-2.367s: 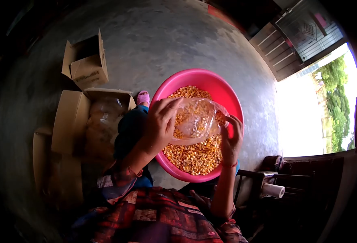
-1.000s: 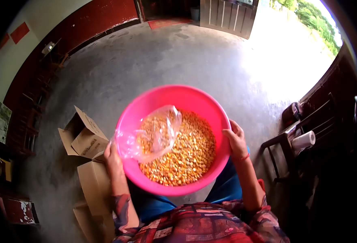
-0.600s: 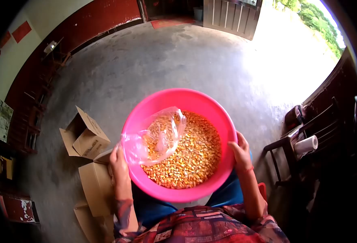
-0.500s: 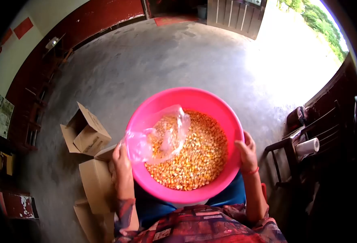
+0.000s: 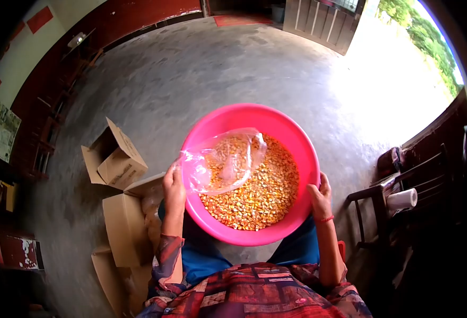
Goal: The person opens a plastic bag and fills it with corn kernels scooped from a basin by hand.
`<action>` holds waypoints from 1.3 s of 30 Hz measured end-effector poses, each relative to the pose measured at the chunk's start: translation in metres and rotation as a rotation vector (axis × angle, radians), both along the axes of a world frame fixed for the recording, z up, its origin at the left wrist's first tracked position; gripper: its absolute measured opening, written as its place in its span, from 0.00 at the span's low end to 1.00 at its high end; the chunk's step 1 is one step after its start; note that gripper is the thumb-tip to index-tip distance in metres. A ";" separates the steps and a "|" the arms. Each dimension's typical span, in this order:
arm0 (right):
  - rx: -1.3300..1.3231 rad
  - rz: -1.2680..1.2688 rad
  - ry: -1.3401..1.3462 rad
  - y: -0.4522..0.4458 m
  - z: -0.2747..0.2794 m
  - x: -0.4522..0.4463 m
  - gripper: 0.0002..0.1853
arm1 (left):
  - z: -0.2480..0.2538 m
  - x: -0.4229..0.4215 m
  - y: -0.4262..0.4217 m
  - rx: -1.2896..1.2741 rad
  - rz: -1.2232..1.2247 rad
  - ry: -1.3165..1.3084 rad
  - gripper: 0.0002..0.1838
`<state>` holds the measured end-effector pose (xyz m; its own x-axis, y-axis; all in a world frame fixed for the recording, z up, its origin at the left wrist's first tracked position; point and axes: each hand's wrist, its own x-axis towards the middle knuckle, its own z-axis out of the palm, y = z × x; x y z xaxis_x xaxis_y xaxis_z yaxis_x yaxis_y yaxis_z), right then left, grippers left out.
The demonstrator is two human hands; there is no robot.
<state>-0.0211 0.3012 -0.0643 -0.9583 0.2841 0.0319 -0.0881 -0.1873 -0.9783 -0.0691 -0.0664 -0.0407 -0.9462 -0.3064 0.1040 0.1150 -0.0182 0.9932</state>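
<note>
A pink plastic basin (image 5: 212,120) is held in front of my body, above my knees. Corn kernels (image 5: 260,196) lie over its bottom. On the left part of the kernels rests a clear plastic bag (image 5: 228,164), one end reaching over the rim. My left hand (image 5: 174,188) is closed on the left rim, close to that bag end; whether it also pinches the bag cannot be told. Gripping the right rim is my right hand (image 5: 320,196), thumb on the inner side and fingers outside, with a red band at the wrist.
Open cardboard boxes (image 5: 124,225) stand on the floor to my left, with another box (image 5: 118,164) beyond them. At right is a dark wooden chair (image 5: 371,206) bearing a white paper roll (image 5: 402,199). The grey floor (image 5: 201,69) stretches toward a door (image 5: 321,22).
The basin, with the corn and bag in it, has shifted away from my body and slightly right. Both hands stay on its rim, and more of my legs shows below it.
</note>
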 end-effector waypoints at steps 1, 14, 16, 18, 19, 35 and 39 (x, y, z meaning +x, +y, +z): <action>0.007 -0.010 -0.043 0.001 -0.001 0.004 0.23 | -0.001 -0.002 -0.001 -0.092 0.014 -0.033 0.18; 0.597 0.065 0.082 -0.069 0.082 -0.052 0.38 | 0.062 0.001 0.022 -0.274 -0.053 -0.031 0.12; 0.563 0.261 -0.018 -0.091 0.055 -0.091 0.43 | 0.068 -0.005 0.027 -0.054 -0.114 -0.099 0.13; 0.431 0.373 0.026 -0.104 0.021 -0.120 0.36 | 0.079 -0.006 0.034 0.023 -0.089 -0.119 0.13; 0.194 0.513 -0.104 -0.112 0.034 -0.126 0.33 | 0.083 -0.009 0.034 0.097 -0.062 -0.057 0.13; 0.893 -0.272 0.483 -0.074 0.092 -0.081 0.14 | 0.040 -0.021 0.043 -0.623 0.014 0.322 0.20; 0.817 0.541 0.308 -0.126 0.108 -0.035 0.09 | 0.049 -0.013 0.047 -0.637 -0.007 0.319 0.26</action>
